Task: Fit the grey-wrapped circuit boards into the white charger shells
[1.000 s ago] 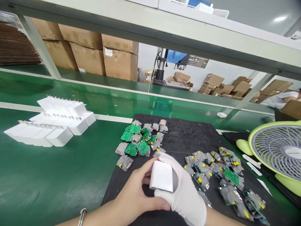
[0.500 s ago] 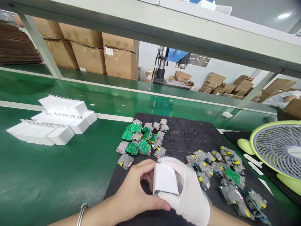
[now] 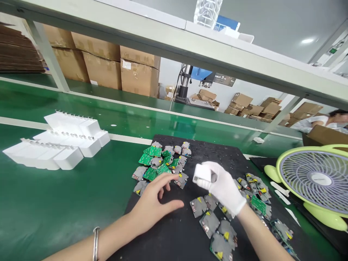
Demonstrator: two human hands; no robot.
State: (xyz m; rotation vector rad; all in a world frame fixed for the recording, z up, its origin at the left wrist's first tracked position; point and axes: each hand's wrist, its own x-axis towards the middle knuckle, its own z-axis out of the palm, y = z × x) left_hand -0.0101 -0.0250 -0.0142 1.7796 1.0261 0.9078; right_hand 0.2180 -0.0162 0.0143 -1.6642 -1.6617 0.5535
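My right hand (image 3: pixel 224 186), in a white glove, grips a small white plastic housing (image 3: pixel 202 173) above the black mat (image 3: pixel 176 232). The housing is tilted, and its far side is hidden by the glove. My left hand (image 3: pixel 156 199) is bare, with thumb and fingers apart and nothing between them. It hovers over the mat near a cluster of circuit boards (image 3: pixel 150 173), some green side up, others showing grey potting and yellow patches. More grey-coated boards (image 3: pixel 210 223) lie below and right of my gloved hand.
Several white housings (image 3: pixel 67 157) stand in rows on the green bench (image 3: pixel 81 203) at left. A lime-green fan (image 3: pixel 320 179) sits at right beside white strips (image 3: pixel 281 192). A shelf beam (image 3: pixel 174 40) crosses above. Cartons (image 3: pixel 138 74) and another person (image 3: pixel 320 121) are beyond.
My left hand has let go of the white housing and opened. My right hand has carried the housing up and away from it, uncovering boards on the mat. The view has shifted slightly.
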